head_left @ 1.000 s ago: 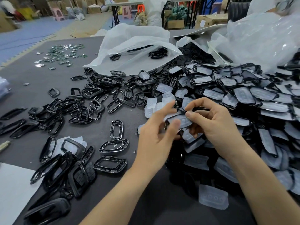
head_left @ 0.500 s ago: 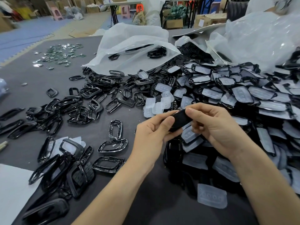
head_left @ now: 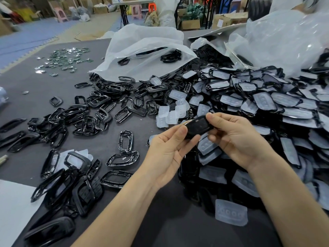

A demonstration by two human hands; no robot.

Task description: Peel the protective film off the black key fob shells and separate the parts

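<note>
Glossy black plastic key fob shell (head_left: 196, 127) held above mid-bench, between both hands. Left hand (head_left: 169, 150) pinches its near end, thumb on top; right hand (head_left: 235, 138) pinches far end. Best: steady with left, catch film edge with right nail, peel slowly.
</note>
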